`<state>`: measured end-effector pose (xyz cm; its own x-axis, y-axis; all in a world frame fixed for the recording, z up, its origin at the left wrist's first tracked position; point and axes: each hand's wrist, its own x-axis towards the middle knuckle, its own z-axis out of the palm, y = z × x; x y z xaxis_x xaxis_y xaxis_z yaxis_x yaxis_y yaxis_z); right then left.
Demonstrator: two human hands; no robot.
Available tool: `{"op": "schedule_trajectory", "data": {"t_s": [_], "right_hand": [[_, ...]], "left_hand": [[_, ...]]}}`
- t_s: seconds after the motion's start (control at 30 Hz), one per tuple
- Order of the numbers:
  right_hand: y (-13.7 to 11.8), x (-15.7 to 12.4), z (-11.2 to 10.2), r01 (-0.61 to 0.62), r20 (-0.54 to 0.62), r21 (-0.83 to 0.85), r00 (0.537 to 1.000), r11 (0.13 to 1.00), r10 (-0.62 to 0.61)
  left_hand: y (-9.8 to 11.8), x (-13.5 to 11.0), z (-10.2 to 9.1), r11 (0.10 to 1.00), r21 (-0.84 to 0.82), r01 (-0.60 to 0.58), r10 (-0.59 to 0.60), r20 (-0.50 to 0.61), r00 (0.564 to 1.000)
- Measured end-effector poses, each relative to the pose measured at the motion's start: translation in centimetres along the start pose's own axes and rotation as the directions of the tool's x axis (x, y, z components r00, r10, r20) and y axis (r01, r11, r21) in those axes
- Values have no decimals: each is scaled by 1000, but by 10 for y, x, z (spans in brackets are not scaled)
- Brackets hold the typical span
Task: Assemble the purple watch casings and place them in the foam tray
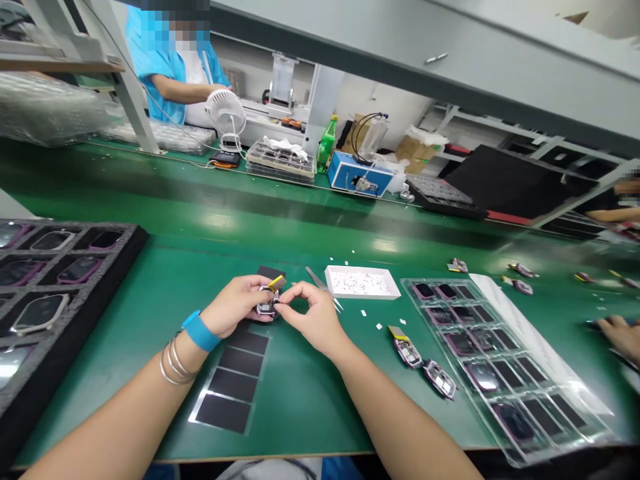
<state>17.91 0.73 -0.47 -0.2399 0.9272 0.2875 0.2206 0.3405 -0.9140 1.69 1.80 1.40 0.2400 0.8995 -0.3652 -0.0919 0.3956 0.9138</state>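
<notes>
My left hand is closed around a small watch case with a yellow tab sticking up from it, held just above the green table. My right hand pinches at the same case from the right, and a pair of tweezers rests between its fingers. A blue band and silver bangles sit on my left wrist. Beneath my hands lies a strip of black rectangular pads.
A small white tray of tiny parts sits behind my hands. Two more watch cases lie to the right, beside a clear tray of cases. A black foam tray is at left. Another person's hand is at far right; a person works across the conveyor.
</notes>
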Motion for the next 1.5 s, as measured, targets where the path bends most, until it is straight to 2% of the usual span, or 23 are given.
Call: {"op": "schedule_trajectory", "data": {"t_s": [0.2,0.33,0.47,0.63,0.73,0.8,0.83,0.9,0.97,1.0,1.07,1.17,1.3,1.37,1.43,1.5], "right_hand": [[-3,1,-3,83,101,-72,992,994,-75],[-1,1,-3,96,126,-55,988,994,-89],[1,1,-1,120,135,-106,985,987,-105],[-2,-1,4,222,105,-283,974,933,-200],[-4,0,3,162,-31,-326,983,931,-182],[-2,2,0,34,-124,-218,990,975,-62],[1,4,-1,-35,-125,-120,992,992,19],[7,9,-3,-142,-46,88,988,986,147],[13,12,-2,-174,4,208,984,963,177],[14,13,-2,-165,-8,226,985,960,171],[14,13,-1,-124,-74,202,987,971,141],[7,9,0,-50,-148,55,987,997,58],[-1,4,2,100,-155,-215,979,972,-135],[-1,2,3,225,-126,-336,952,915,-280],[2,1,4,358,-67,-458,899,813,-433],[5,1,4,447,22,-556,851,701,-525]], "left_hand": [[0,1,0,999,46,3,-4,28,1000],[0,1,1,999,52,9,-11,33,999],[-1,1,1,999,44,6,-7,21,1000],[-4,1,0,1000,10,-14,14,12,1000],[-5,0,1,1000,-11,-17,17,2,1000],[-4,0,2,1000,-16,3,-3,11,1000],[-4,-1,3,1000,-15,14,-14,22,1000],[-4,-1,4,999,-13,32,-31,37,999],[-3,-1,4,999,-21,39,-38,44,998],[-3,-2,4,998,-36,45,-43,54,998],[-1,-2,4,995,-78,61,-53,106,993],[-1,-2,4,993,-98,65,-49,164,985],[-6,0,8,1000,-18,11,-11,33,999],[-9,1,9,999,-52,9,-9,2,1000],[-9,3,8,986,-163,29,-28,8,1000],[-9,4,5,951,-301,66,-62,25,998]]}}
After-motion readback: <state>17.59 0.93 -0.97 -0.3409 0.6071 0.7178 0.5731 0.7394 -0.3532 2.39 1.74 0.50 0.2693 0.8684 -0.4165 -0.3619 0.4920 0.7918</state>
